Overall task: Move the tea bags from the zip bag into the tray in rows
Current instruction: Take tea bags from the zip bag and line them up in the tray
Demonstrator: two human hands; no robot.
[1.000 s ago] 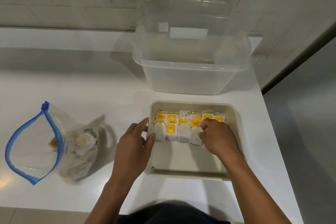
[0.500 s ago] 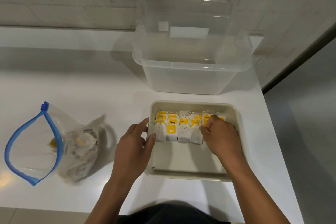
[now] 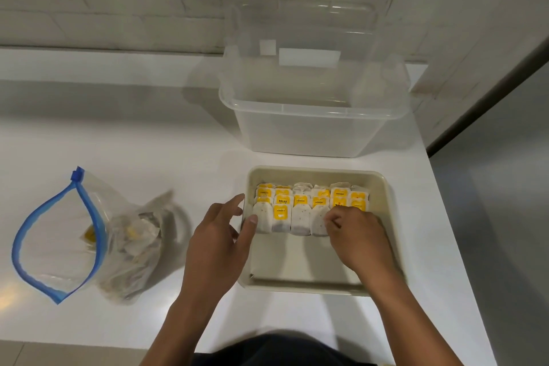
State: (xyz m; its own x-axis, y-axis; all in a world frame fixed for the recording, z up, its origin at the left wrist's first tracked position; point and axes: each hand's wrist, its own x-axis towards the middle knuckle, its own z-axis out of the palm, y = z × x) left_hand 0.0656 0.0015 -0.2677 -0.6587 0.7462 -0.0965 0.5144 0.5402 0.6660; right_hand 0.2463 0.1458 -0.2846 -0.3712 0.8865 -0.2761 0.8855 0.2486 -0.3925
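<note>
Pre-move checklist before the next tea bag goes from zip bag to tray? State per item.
1. Zip bag mouth open: ok, the blue zip track gapes wide.
2. Tea bags left in the zip bag: ok, a pile shows through the plastic.
3. Free space in the tray: ok, the near half of the floor is bare.
4. Rows in the tray tidy: ok at left; the right end is hidden by the right hand.
5. Right hand free to fetch: cannot tell, its fingers curl down onto the near row.
6. Left hand free: ok, fingers relaxed at the tray's left wall, holding nothing.
</note>
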